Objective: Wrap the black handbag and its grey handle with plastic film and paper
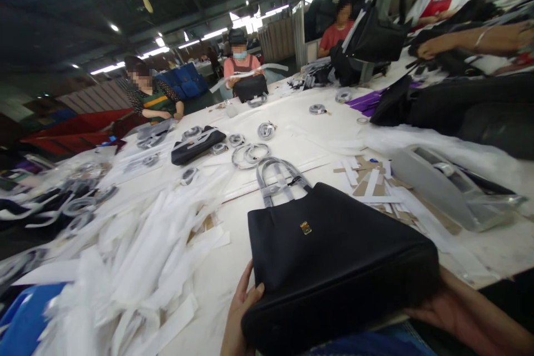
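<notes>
A black handbag with a small gold clasp lies tilted before me, its base toward my body. Clear film wraps its handles, which point away across the table. My left hand grips the bag's left side near the base, thumb on the edge and fingers behind. At the lower right corner, my right hand supports the bag from beneath; its fingers are mostly hidden under it.
White wrapping sheets heap at the left. Paper and card strips lie on the right beside a clear plastic tray. Coiled straps and another black bag sit farther up the white table. Several co-workers stand around it.
</notes>
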A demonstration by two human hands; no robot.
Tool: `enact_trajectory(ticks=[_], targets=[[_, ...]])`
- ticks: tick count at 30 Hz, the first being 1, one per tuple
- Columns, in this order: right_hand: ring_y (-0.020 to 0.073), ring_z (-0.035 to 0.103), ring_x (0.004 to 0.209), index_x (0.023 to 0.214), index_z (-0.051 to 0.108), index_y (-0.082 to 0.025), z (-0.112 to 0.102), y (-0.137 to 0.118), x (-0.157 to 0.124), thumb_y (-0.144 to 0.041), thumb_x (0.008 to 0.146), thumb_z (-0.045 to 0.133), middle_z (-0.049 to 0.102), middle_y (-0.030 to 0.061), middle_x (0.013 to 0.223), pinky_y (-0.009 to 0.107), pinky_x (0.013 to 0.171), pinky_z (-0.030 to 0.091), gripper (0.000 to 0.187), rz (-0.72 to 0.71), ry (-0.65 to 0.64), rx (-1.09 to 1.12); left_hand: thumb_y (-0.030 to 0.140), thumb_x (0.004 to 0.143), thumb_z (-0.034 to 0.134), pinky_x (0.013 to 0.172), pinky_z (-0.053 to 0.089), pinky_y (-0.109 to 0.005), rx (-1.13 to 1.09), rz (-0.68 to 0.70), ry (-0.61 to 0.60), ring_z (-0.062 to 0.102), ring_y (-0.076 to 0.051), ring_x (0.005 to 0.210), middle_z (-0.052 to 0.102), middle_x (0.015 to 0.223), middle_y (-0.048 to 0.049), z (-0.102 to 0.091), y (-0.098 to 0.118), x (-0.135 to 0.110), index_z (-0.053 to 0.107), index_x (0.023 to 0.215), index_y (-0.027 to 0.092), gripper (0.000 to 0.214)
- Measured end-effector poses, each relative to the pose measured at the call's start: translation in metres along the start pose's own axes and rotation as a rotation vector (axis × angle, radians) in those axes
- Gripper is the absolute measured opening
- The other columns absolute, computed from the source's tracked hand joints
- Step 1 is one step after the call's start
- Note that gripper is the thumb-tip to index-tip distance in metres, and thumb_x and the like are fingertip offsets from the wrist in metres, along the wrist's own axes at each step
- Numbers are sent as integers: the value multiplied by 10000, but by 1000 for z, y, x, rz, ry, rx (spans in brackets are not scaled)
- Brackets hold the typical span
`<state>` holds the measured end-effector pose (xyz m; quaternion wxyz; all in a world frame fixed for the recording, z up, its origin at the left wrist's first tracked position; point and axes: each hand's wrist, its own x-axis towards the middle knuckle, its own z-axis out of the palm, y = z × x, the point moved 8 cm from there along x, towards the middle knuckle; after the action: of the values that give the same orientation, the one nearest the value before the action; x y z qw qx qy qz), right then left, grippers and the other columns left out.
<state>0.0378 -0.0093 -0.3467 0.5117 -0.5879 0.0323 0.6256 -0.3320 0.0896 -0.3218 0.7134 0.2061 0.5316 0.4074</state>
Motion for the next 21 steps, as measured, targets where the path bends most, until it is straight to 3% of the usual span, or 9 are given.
enact_trajectory(ticks=[3, 5, 8, 11, 16, 21], targets=[[371, 655, 1100, 1370, 571, -325, 26, 24, -10, -772, 701, 629, 645, 144, 1305, 478, 869, 581, 807, 98, -80, 297, 321, 701, 831, 907, 533, -374, -24, -3, -20, 695, -320, 1057, 749, 1110, -130, -4, -2, 3, 391, 1499, 196, 920], [375, 582, 1214, 1291, 641, -345, 40, 32, -9, -786, 660, 653, 612, 102, 1360, 487, 975, 528, 770, 76, -165, 399, 338, 707, 821, 920, 527, -393, -11, 18, -79, 687, -329, 1068, 751, 1105, -125, -2, -2, 4, 535, 1402, 188, 767], [345, 462, 1341, 1187, 704, -376, 59, 43, -3, -668, 622, 773, 579, 27, 1402, 464, 1069, 457, 640, -8, -302, 357, 383, 700, 814, 900, 523, -415, 36, 46, -230, 686, -346, 1039, 754, 1082, -131, 10, -6, 3, 683, 1223, 168, 581], [294, 412, 1383, 1241, 673, -377, 79, 58, -1, -618, 681, 771, 559, -2, 1417, 415, 1121, 400, 617, -56, -383, 247, 374, 686, 801, 830, 524, -387, 48, 53, -316, 698, -321, 947, 760, 1038, -121, 25, -11, 1, 708, 1171, 169, 535], [258, 436, 1360, 1352, 575, -401, 89, 71, -2, -708, 701, 717, 589, -21, 1379, 363, 1120, 401, 734, -97, -319, 142, 236, 705, 709, 637, 469, -260, 52, 64, -294, 650, -188, 688, 760, 925, -77, 40, -4, -8, 715, 1132, 146, 437], [308, 514, 1293, 1308, 611, -219, 85, 78, -1, -611, 669, 816, 683, 99, 1252, 424, 1140, 382, 777, -71, -293, 87, 187, 736, 682, 629, 448, -233, 46, 61, -277, 609, -144, 625, 743, 819, -46, 39, 8, -8, 713, 1132, 138, 400]])
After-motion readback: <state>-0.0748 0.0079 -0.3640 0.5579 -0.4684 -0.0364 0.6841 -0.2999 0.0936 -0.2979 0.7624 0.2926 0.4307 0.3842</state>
